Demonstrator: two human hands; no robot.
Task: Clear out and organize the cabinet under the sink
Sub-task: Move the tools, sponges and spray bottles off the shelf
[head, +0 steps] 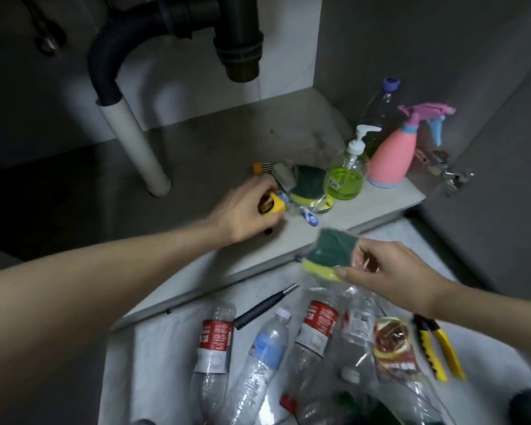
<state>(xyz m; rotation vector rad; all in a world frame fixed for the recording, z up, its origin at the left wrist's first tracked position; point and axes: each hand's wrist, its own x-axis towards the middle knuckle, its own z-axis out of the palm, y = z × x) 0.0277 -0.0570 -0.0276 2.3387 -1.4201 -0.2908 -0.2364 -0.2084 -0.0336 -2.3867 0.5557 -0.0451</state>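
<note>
My left hand [248,210] grasps a small yellow object [57,206], perhaps a tape roll, on the cabinet floor [215,148]. My right hand [390,271] pinches a wrapped sponge [328,253] over the bottles [267,348]. The slippery wrapper may let it drop among them.

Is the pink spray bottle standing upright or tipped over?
Upright: the pink spray bottle stands on its base on the cabinet floor, trigger head on top.

The water bottles [259,360] are clear, crinkled plastic with glossy labels. The pink spray bottle [391,157] looks smooth and matt — the cabinet floor [215,148] too. The sponge [331,254] has a rough green top.
</note>
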